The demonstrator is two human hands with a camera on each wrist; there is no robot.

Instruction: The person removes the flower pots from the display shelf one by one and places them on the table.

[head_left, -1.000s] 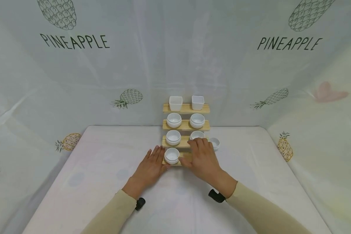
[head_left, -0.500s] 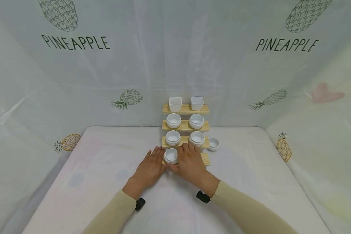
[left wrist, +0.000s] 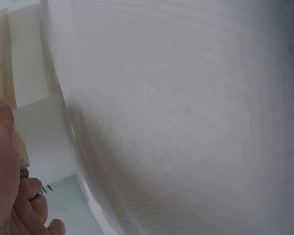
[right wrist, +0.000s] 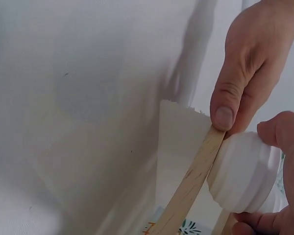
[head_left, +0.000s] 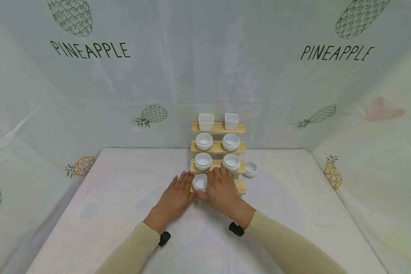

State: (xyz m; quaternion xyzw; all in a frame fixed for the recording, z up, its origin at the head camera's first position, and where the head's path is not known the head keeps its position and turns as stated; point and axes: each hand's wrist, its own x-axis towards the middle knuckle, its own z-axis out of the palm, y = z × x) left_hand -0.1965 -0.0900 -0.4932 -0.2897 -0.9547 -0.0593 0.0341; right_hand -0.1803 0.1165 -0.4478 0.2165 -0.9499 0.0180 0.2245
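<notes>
In the head view, my left hand (head_left: 176, 195) grips the left end of the lowest board of a wooden tiered stand (head_left: 240, 186). Its thumb (right wrist: 224, 116) presses the board's front edge in the right wrist view. On that board, at the left, sits a small white bowl (head_left: 200, 182) with a stepped side. My right hand (head_left: 222, 190) holds this bowl, with the thumb at one side and the fingers at the other. The bowl (right wrist: 245, 171) is tilted in the right wrist view, since the camera is turned.
More white bowls (head_left: 203, 161) stand in pairs on the two middle boards. Two square white cups (head_left: 206, 121) stand on the top board. One loose white bowl (head_left: 250, 169) is on the table right of the stand. A pineapple-print cloth (head_left: 205, 57) hangs behind.
My right hand has moved left and down from the right of the lowest board to the white bowl, and now grips it. My left hand has stayed at the board's end.
</notes>
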